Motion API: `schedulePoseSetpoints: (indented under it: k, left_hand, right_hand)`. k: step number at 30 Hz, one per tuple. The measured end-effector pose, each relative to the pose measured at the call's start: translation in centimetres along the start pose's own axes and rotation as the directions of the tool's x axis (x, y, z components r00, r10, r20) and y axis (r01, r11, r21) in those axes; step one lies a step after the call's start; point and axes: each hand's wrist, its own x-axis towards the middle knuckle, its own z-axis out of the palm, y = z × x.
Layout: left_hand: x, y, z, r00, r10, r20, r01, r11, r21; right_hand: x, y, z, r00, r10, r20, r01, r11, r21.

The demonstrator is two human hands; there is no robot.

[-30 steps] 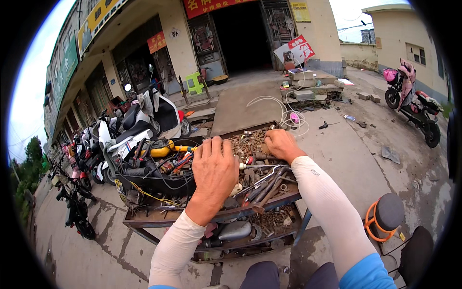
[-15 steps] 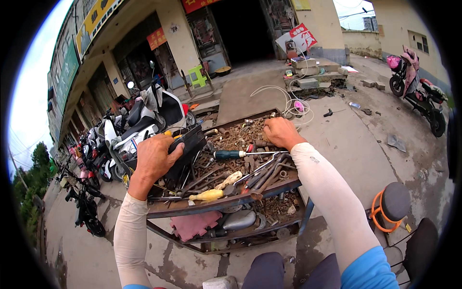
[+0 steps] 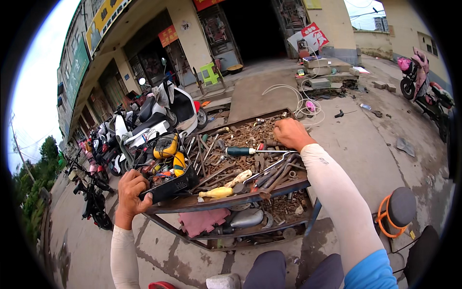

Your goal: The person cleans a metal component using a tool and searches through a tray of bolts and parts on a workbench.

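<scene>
My left hand (image 3: 131,190) grips the near corner of a black plastic basket (image 3: 168,187) full of yellow and orange tools, which sits at the left end of a rusty metal tool cart (image 3: 226,201). My right hand (image 3: 290,133) rests closed on the small rusty parts at the cart's far right. What it holds is hidden under the fingers. Just left of it lies a green-handled screwdriver (image 3: 248,151). A yellow-handled tool (image 3: 217,192) lies at the cart's near edge among wrenches and bolts.
The cart's lower shelf holds a pink rag (image 3: 204,221) and a chrome part (image 3: 245,218). Parked scooters (image 3: 159,115) line the left by shopfronts. An orange-framed stool (image 3: 397,210) stands at right, another scooter (image 3: 423,84) at far right, and a white hose (image 3: 301,98) lies beyond the cart.
My left hand has moved from the cart's middle to its left end and taken the basket by its corner. The right hand has stayed on the far parts.
</scene>
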Motion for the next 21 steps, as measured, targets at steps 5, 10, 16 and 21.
schedulePoseSetpoints:
  k: [5, 10, 16, 21]
  left_hand:
    - [-2.0, 0.3, -1.0, 0.999, 0.025, 0.035, -0.027, 0.998, 0.060]
    - [-2.0, 2.5, -1.3, 0.995, -0.100, -0.001, 0.099, 0.986, 0.131]
    - [-0.4, 6.1, -2.5, 0.990, -0.061, -0.131, 0.087, 0.975, 0.203]
    - [5.5, 9.6, -0.5, 0.987, -0.004, -0.158, 0.005, 1.000, 0.007]
  right_hand:
    - [-0.6, -2.0, -0.9, 0.994, -0.054, 0.093, 0.044, 0.993, 0.113]
    - [-0.9, -2.3, -1.6, 0.939, -0.199, 0.281, 0.129, 0.960, 0.248]
    - [-0.6, -2.1, 0.0, 0.943, -0.245, 0.225, 0.190, 0.952, 0.240]
    - [-0.3, -1.5, 0.1, 0.973, -0.073, 0.220, 0.056, 0.995, 0.083]
